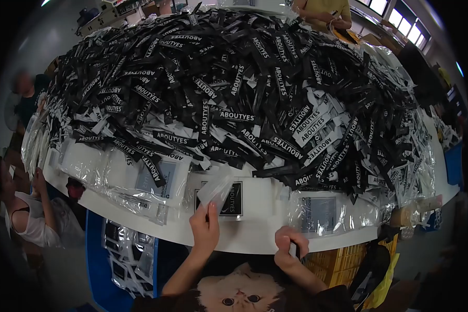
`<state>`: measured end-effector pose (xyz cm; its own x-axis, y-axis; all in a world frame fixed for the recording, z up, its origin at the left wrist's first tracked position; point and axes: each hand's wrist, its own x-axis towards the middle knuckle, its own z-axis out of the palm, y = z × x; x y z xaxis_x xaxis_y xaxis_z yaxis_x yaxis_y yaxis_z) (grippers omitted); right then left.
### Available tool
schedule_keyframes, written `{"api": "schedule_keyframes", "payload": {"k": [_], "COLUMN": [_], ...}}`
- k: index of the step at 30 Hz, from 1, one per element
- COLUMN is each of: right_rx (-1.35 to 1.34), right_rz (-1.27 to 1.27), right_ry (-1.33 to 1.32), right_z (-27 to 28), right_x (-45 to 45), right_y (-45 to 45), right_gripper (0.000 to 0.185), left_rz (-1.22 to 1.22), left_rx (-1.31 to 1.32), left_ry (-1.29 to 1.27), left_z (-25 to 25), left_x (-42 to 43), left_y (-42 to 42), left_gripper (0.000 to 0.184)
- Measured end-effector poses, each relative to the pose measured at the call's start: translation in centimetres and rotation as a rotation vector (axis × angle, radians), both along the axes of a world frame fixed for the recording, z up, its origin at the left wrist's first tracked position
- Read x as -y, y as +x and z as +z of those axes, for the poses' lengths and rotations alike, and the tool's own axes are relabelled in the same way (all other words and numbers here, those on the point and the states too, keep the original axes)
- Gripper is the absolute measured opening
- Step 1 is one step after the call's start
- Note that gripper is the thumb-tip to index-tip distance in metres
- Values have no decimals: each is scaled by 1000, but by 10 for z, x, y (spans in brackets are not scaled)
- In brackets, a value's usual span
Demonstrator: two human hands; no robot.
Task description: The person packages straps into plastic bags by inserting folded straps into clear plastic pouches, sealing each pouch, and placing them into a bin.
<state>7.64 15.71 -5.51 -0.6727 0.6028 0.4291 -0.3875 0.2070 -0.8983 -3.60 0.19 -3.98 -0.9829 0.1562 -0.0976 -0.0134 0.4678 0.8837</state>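
My left hand (pixel 205 228) pinches a translucent plastic bag (pixel 216 188) and lifts it upright over the table. Behind the bag lies a black printed card (pixel 234 200) marked ABOUTYES, partly covered by it. A white stack (pixel 257 197) sits just right of the card. Near the table's front edge, my right hand (pixel 290 245) is curled closed. A small dark piece with a pale edge shows in its fingers, too hidden to name.
A huge heap of black ABOUTYES strips (pixel 236 117) covers most of the white table (pixel 192 229). Plastic-wrapped packs (pixel 317 216) line the front. Below are a blue bin (pixel 96 260) of packets and a yellow crate (pixel 333 265). People work at left (pixel 31 218) and far side (pixel 322 13).
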Motion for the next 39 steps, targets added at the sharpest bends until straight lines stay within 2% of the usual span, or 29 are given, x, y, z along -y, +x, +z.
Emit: {"api": "schedule_keyframes", "payload": {"k": [1,2,3,4,6,7,8,10,11,13,14,15,17,18,19,20,21,22,24,26,28,31,34,35,36,37,39], "right_rx": [127,255,377,381,220,258,398,677,669,745,744,747,660,660,559,455,428,427,466,452,442,510,544,429,312,312,367], "right_rz": [25,48,103,101,-27,-20,61,261,255,376,376,439,516,517,499,478,515,517,559,564,570,535,611,493,371,371,276], "right_ry": [114,228,161,164,-92,-298,-231,-29,-33,-122,-123,-96,-1,4,106,207,31,32,-116,-119,-118,-183,-213,-57,97,99,447], "right_z": [-2,-6,-11,-12,-15,-14,0,19,19,17,18,21,30,30,29,28,27,25,23,24,25,22,22,26,30,34,41], "right_x": [-2,-1,1,3,12,13,4,-15,-19,-23,-19,-13,3,8,12,13,14,13,11,10,8,6,7,11,14,17,21], "right_y": [0,1,3,4,11,5,-5,-22,-20,-18,-18,-18,-20,-23,-26,-29,-28,-28,-27,-26,-25,-25,-27,-31,-34,-34,-36], "right_gripper": [12,14,16,16,15,19,22,30,30,24,24,20,15,15,16,19,16,16,15,15,16,16,15,16,25,25,54], "left_rz": [-7,-61,-113,-326,-507,-592,-592,-589,-597,-747,-664,-662,-405,-388,-387,-363,-338,-358,-396,-438,-432,-400,-378,-375,-337,-299,-281], "left_rx": [4,-220,-446,-550,-540,-529,-519,-592,-599,-298,-222,-219,35,-152,-155,-5,146,154,201,249,345,420,469,468,363,259,217], "left_ry": [-9,37,91,127,69,-18,-12,-172,-175,-49,73,74,86,64,67,200,330,376,349,325,551,640,652,653,574,494,482], "left_z": [2,3,8,13,6,4,0,-4,0,17,29,26,17,16,13,10,10,16,17,19,21,17,15,11,7,4,9], "left_x": [1,0,-3,-7,-11,-11,-12,-8,-6,-2,-3,-2,1,-3,-1,3,5,5,8,9,6,6,10,11,11,10,4], "left_y": [6,15,21,18,29,34,38,39,35,27,27,29,32,29,27,25,23,21,19,18,19,19,16,18,20,21,23], "left_gripper": [15,19,25,42,49,56,56,54,54,56,49,49,37,24,24,21,19,15,16,16,18,19,16,16,16,15,16]}}
